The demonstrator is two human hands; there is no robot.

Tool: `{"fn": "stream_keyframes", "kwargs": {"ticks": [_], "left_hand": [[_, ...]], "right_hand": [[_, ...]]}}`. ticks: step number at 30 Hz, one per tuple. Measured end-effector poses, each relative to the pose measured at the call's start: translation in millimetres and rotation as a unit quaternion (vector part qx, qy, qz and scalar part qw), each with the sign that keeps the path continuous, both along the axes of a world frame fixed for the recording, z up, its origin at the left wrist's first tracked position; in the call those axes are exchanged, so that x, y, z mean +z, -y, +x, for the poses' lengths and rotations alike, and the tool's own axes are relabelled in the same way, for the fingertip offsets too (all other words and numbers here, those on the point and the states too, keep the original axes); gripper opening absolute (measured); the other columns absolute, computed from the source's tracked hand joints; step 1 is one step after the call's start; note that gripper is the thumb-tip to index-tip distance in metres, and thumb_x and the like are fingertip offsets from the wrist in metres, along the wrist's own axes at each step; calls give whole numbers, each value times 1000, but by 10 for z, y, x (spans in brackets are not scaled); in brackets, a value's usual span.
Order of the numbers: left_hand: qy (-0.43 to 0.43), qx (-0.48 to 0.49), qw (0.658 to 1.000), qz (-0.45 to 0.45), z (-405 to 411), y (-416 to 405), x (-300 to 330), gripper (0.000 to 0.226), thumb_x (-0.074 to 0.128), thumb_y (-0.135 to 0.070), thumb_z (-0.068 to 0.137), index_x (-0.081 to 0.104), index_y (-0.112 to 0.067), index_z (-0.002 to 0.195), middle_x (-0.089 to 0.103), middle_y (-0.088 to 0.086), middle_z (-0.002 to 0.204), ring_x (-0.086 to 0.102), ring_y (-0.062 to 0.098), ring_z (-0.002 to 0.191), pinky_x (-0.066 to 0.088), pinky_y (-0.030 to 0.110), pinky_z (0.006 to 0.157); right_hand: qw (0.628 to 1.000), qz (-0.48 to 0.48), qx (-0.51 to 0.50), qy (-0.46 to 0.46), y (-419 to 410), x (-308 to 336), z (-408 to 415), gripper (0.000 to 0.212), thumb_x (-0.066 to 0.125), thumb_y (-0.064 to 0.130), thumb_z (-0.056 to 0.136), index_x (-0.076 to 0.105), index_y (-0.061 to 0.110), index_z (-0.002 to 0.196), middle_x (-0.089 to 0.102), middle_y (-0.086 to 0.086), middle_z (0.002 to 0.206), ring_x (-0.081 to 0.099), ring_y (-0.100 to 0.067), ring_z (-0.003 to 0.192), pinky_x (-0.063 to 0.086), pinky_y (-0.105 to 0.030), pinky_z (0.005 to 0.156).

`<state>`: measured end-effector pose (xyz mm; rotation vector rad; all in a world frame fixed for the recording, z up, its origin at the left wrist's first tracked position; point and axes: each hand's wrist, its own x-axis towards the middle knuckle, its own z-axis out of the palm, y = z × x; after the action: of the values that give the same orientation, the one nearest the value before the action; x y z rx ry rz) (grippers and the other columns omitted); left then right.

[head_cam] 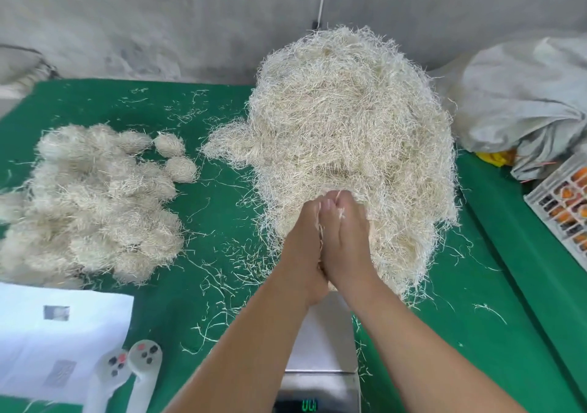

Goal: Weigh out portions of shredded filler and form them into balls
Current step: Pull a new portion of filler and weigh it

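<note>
both hands meet palm to palm at centre, just above the far edge of the scale [320, 342]. left hand [305, 250] and right hand [344, 241] are cupped together, pressing a small wad of shredded filler [321, 222] between them — only a few strands poke out along the seam, so wad size can't be told. fingertips touch the near edge of the big loose filler heap [349, 145], which sits right of centre and runs far toward the wall. finished balls [95, 209] are clustered at left, well apart from the hands. loose strands litter the green table cover [216, 222]. scale display [309, 405] is lit at the near edge — digits unreadable.
</note>
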<state>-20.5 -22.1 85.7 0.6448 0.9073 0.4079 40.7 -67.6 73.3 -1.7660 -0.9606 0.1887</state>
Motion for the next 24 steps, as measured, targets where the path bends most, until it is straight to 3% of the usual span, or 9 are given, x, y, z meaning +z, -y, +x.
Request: {"fn": "stream_keyframes", "kwargs": {"ticks": [4, 6, 8, 9, 11, 15, 19, 22, 24], "left_hand": [[22, 39, 999, -7, -31, -15, -158, 40, 55, -55, 100, 80, -25, 87, 78, 3, 90, 75, 17, 84, 60, 37, 83], [-17, 63, 995, 71, -11, -23, -193, 29, 48, -39, 107, 71, -22, 111, 72, 0, 94, 71, 11, 80, 58, 26, 73], [-73, 98, 973, 197, 15, -17, -240, 24, 44, -32, 108, 63, -17, 113, 68, 4, 87, 69, 14, 74, 56, 21, 64], [-65, 105, 957, 262, 32, 41, -194, 27, 43, -35, 108, 63, -17, 109, 70, 6, 87, 70, 17, 77, 58, 26, 67], [-59, 104, 933, 339, 43, 116, -139, 26, 41, -44, 106, 60, -28, 113, 66, -1, 101, 62, 8, 96, 54, 35, 85], [-63, 110, 927, 354, 43, 73, -64, 30, 41, -50, 108, 52, -49, 135, 49, -12, 130, 46, 1, 120, 39, 25, 97], [47, 62, 963, 258, 93, 205, -65, 24, 38, -40, 111, 60, -36, 101, 68, -34, 78, 60, -24, 76, 46, 1, 69], [43, 53, 977, 203, 113, 294, -61, 27, 45, -47, 108, 63, -29, 98, 67, -8, 92, 63, 1, 98, 50, 36, 108], [45, 59, 993, 88, 116, 276, -9, 45, 53, -60, 101, 71, -19, 111, 72, 11, 113, 66, 20, 115, 47, 51, 112]], "right_hand": [[989, -135, 36, 47, 10, -45, 9, 59, 27, 69, 100, 28, 46, 154, 28, 13, 154, 23, -10, 144, 16, -37, 117], [963, -137, 123, -195, 33, 43, -46, 54, 36, 78, 94, 44, 57, 144, 47, 13, 155, 39, -5, 144, 25, -47, 122], [862, -52, 140, -484, 38, 116, -75, 54, 48, 80, 88, 68, 45, 124, 73, 10, 127, 66, -6, 120, 44, -46, 113], [843, -32, 116, -524, 42, 128, -67, 52, 53, 77, 89, 74, 37, 115, 78, 7, 114, 73, -9, 108, 52, -44, 103], [871, -38, 77, -483, 14, 155, -40, 40, 57, 59, 96, 76, 24, 97, 80, -2, 98, 77, -19, 92, 59, -40, 81], [938, 11, 36, -344, -58, 152, -54, 50, 53, 54, 97, 75, 10, 89, 77, -18, 90, 75, -39, 91, 60, -54, 83], [972, 20, 28, -231, -111, 93, 69, 54, 51, 43, 104, 61, 8, 65, 62, -2, 57, 56, -22, 54, 46, -37, 56], [981, 5, 39, -190, -111, -21, 132, 57, 45, 37, 110, 65, -1, 72, 66, -18, 66, 60, -38, 61, 48, -45, 56], [974, 27, 35, -222, -70, -92, 78, 51, 47, 42, 108, 65, 5, 79, 62, -27, 79, 56, -33, 68, 50, -50, 64]]}}
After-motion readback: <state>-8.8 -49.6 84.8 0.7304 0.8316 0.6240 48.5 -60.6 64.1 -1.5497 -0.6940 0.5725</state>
